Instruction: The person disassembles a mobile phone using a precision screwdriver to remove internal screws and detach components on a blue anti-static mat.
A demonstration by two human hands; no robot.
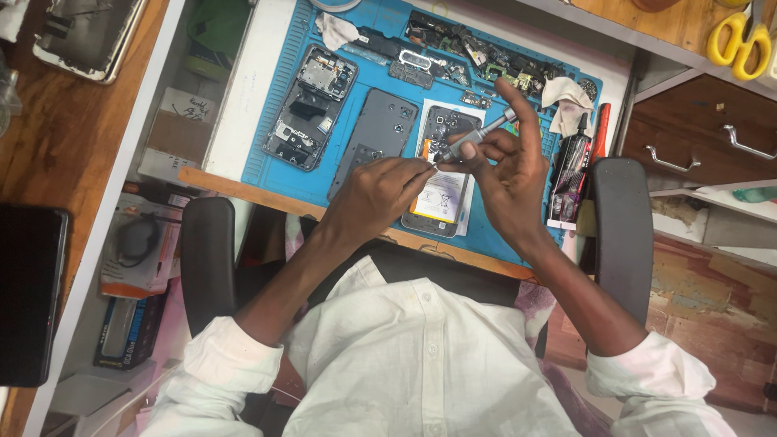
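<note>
Both hands met over the blue work mat (267,105), right above an opened phone (441,182) with its back taken off. Its long side ran from twelve o'clock to six o'clock, and it lay just under the hands, toward six o'clock from the fingertips. Next to it, at nine o'clock, lay a grey back cover (376,133), and farther that way another opened phone (312,105). A row of small dark phone parts (477,53) sat at twelve o'clock, along the top of the mat. The right hand (506,174) was curled around a small grey screwdriver (473,139), with one finger resting on its top end. This tool pointed down toward eight o'clock, and its tip sat just over the upper part of the phone. The left hand (376,190) was partly closed, and its fingertips were pinched together right at the tool's tip. I could not tell if they held a tiny screw, because it was too small to see. The left hand's fingers were nearest the tip, and the phone lay below both hands.
</note>
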